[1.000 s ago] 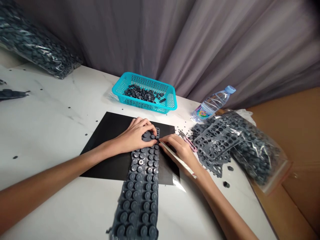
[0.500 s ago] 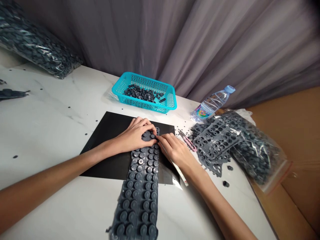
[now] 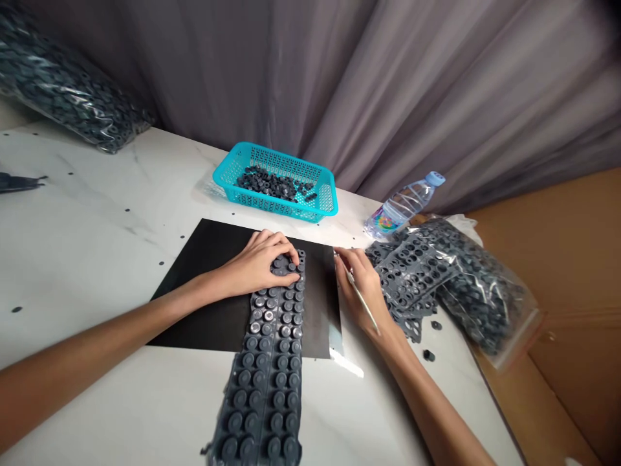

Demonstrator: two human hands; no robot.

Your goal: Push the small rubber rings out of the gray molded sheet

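A long grey rubber strip (image 3: 269, 362) studded with round buttons runs from the near table edge onto a black mat (image 3: 213, 285). My left hand (image 3: 259, 265) rests on the strip's far end, fingers curled and pressing it down. My right hand (image 3: 361, 285) lies to the right of the mat's right edge, closed around a thin metal pick (image 3: 361, 301) that slants back along the wrist. Its tip is off the strip.
A turquoise basket (image 3: 276, 178) of loose grey rubber parts stands behind the mat. A water bottle (image 3: 400, 207) lies at right, beside a clear bag (image 3: 466, 291) of punched grey sheets. Another filled bag (image 3: 68, 90) sits far left. Small rubber bits dot the white table. Cardboard lines the right side.
My right hand has drawn away from the strip's far end to the right, past the mat's edge, with the pick. The left hand has stayed on the strip.
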